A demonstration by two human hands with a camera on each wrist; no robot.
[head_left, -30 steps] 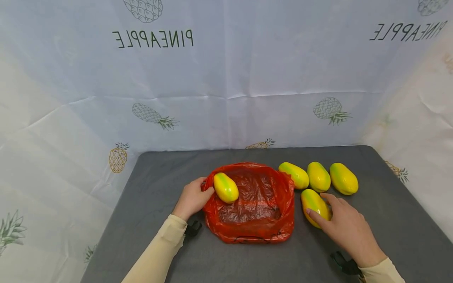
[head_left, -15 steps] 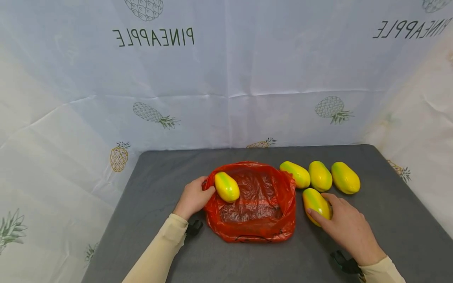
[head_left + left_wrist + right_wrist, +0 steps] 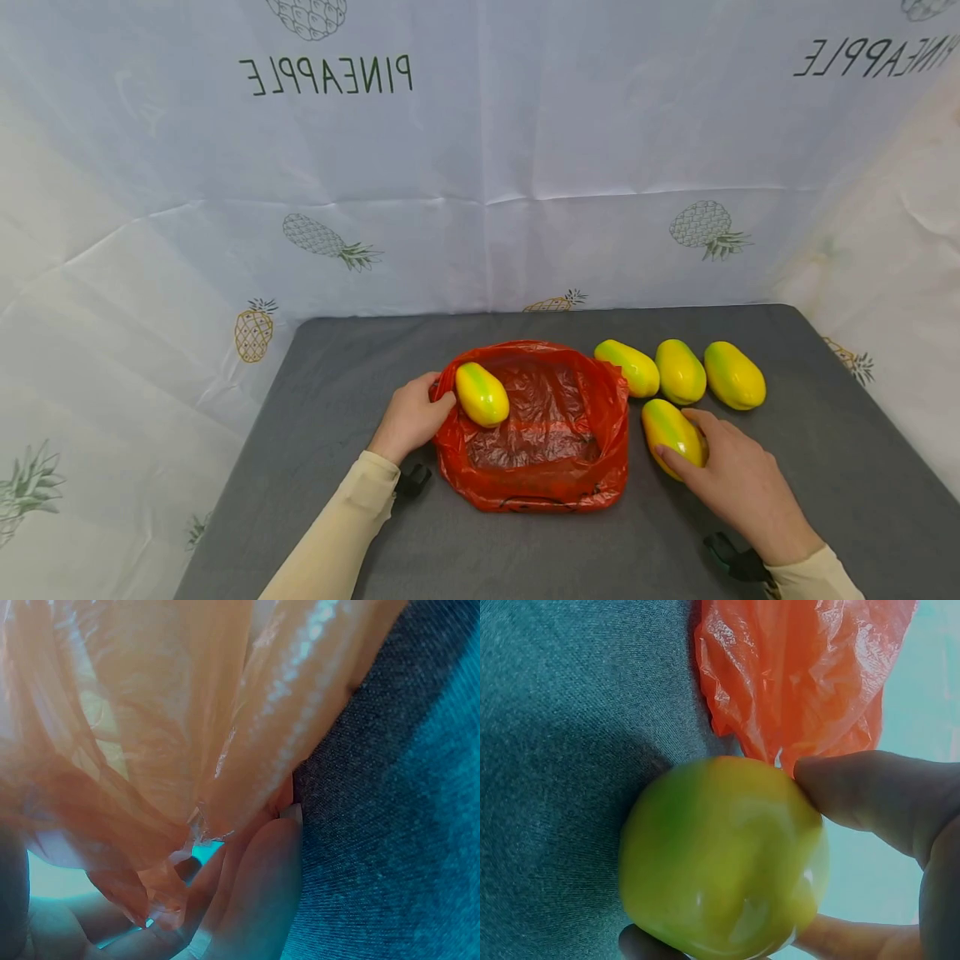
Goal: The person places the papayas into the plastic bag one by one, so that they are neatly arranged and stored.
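Note:
A red plastic bag (image 3: 525,487) sits on the grey table with its mouth spread wide. My left hand (image 3: 410,419) pinches the bag's left rim; in the left wrist view the thin plastic (image 3: 150,690) gathers between thumb and fingers. Inside the bag, against that left side, lies one glossy yellow-green papaya (image 3: 482,395). To the right of the bag, my right hand (image 3: 738,483) grips another papaya (image 3: 670,432), thumb on its near side and fingers round the far side. The right wrist view shows this papaya (image 3: 720,855) end-on, close above or on the table; which, I cannot tell.
Three more papayas stand in a row behind the right hand: a left one (image 3: 630,367) touching or nearly touching the bag, a middle one (image 3: 679,372) and a right one (image 3: 735,375). A white pineapple-print cloth (image 3: 480,167) hangs behind the grey table (image 3: 337,367).
Both hands keep their holds on the bag and the papaya. The whole scene has shifted very slightly in the head view; nothing else visibly moves.

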